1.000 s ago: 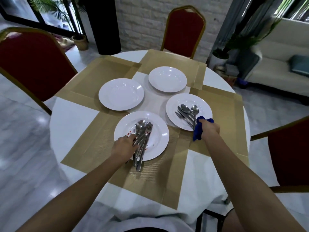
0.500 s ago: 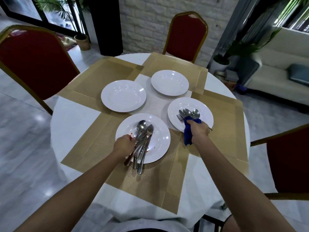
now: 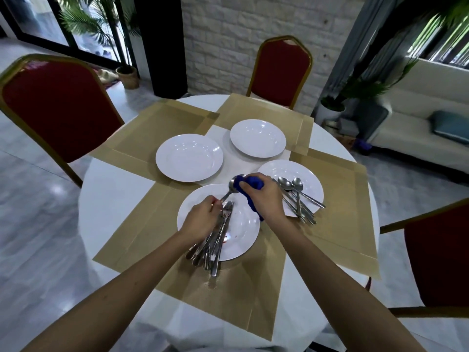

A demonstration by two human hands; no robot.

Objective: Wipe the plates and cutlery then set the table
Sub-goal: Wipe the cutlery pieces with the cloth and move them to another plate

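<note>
Several white plates sit on tan placemats on a round white table. My left hand (image 3: 200, 219) holds a spoon (image 3: 229, 190) by its handle above the near plate (image 3: 243, 224), which carries red smears and a pile of cutlery (image 3: 215, 245). My right hand (image 3: 264, 196) grips a blue cloth (image 3: 250, 185) wrapped over the spoon's bowl. The right plate (image 3: 304, 176) holds several spoons and forks (image 3: 297, 196). The left plate (image 3: 189, 157) and the far plate (image 3: 257, 138) hold nothing.
Red chairs with gold frames stand at the left (image 3: 55, 105), far side (image 3: 281, 69) and right (image 3: 436, 255). A cream sofa (image 3: 418, 133) and potted plants (image 3: 330, 107) are beyond the table at the right. Tan placemats (image 3: 157, 125) cover most of the table top.
My left hand lifted a spoon out of the near plate's pile. My right hand came left from the right plate with the blue cloth and closed it over the spoon's bowl.
</note>
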